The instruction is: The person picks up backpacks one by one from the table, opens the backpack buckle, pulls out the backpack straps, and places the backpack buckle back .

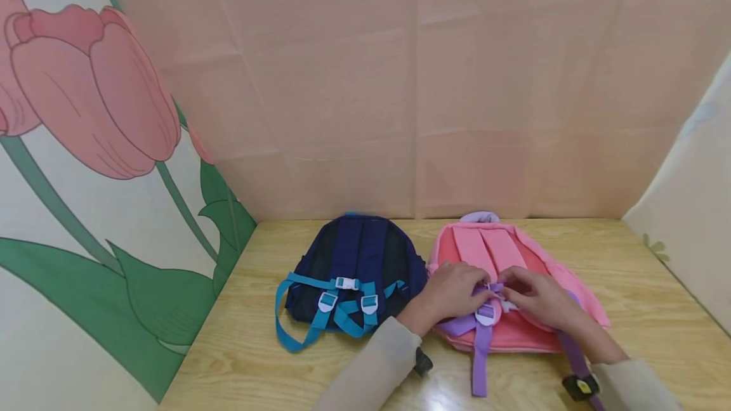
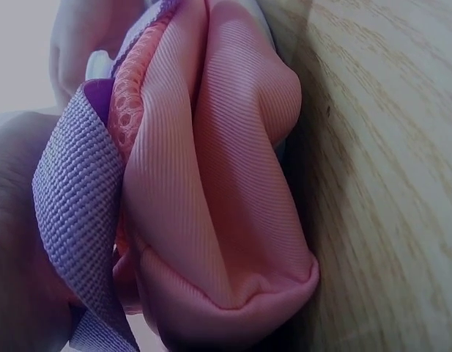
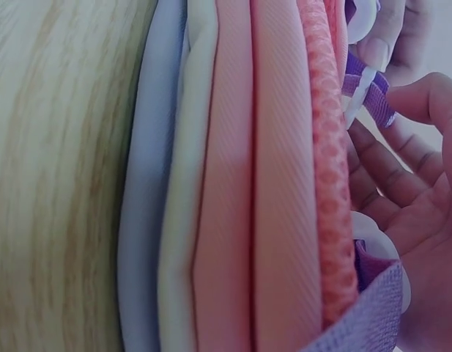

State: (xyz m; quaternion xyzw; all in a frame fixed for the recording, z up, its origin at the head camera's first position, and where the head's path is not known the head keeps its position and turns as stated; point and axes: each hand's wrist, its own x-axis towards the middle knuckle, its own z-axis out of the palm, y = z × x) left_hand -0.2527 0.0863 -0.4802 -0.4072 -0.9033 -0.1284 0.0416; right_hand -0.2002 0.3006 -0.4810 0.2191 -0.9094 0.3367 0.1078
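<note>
Okay, so going left to right with 12 at the top of the head view: at 10 o'clock there's a big tulip (image 1: 97, 87) on the wall, just the one shown whole. Around 6 there's one navy backpack (image 1: 360, 259) lying on the wooden table (image 1: 228, 373), back panel up. I count one chest clip (image 1: 346, 283) on it, looks fastened, plus two white buckles (image 1: 327, 301) on its turquoise straps (image 1: 345, 324).

At 4 o'clock, right beside it, is the bag being worked on: one pink backpack (image 1: 514, 252), also back panel up. Head view only gives me one clear adjuster (image 1: 486, 315), but the right wrist view shows two, so two it is.

Two hands, both on it. The left hand (image 1: 457, 290) comes in from about 8 o'clock of the bag, its thumb and fingers pinching a small white clip (image 3: 363, 89) with purple webbing (image 3: 379, 106) through it. The right hand (image 1: 542, 300) comes from around 4, thumb and fingertips pinching the end of that webbing. A purple tail (image 1: 481, 360) hangs off the bag's edge at 7.

My read: the step in hand is threading or straightening webbing at that clip. I'd say the next move calls for the left hand bracing the plastic while the right draws the slack through, no twist.
</note>
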